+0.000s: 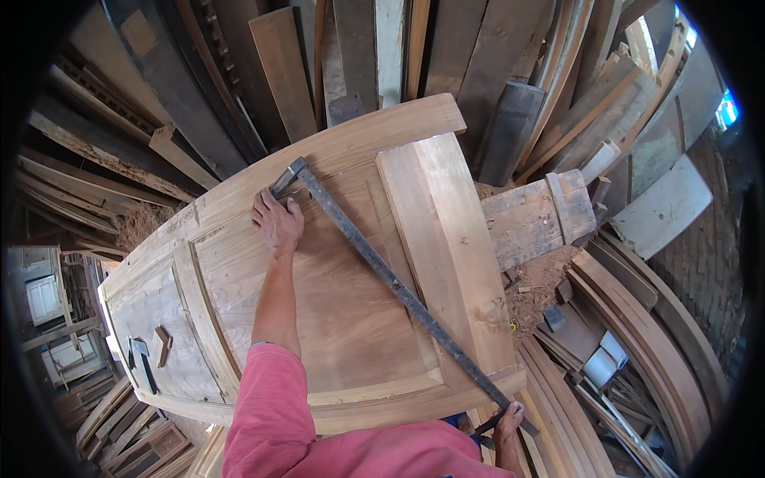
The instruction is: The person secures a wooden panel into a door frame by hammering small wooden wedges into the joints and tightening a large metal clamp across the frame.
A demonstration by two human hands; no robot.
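A long dark metal bar clamp (390, 279) lies slantwise across a pale wooden panel door (335, 331). My left hand (279, 225) is at the clamp's far end, its bent fingers and thumb about the jaw (281, 183) over the door's far rail. Beyond the door's near right corner, my right hand (508, 426) is closed around the clamp's near end, by its sliding part. My body hides some of that end. The bar passes over the wide board (446, 231) at the door's right end.
Small wooden pieces (162, 346) and a dark tool-like item (143, 366) lie on the door's left end. Planks (283, 72) lean along the far side. To the right are a rough board (534, 219), wood shavings, a white container (602, 366) and stacked timber (637, 334).
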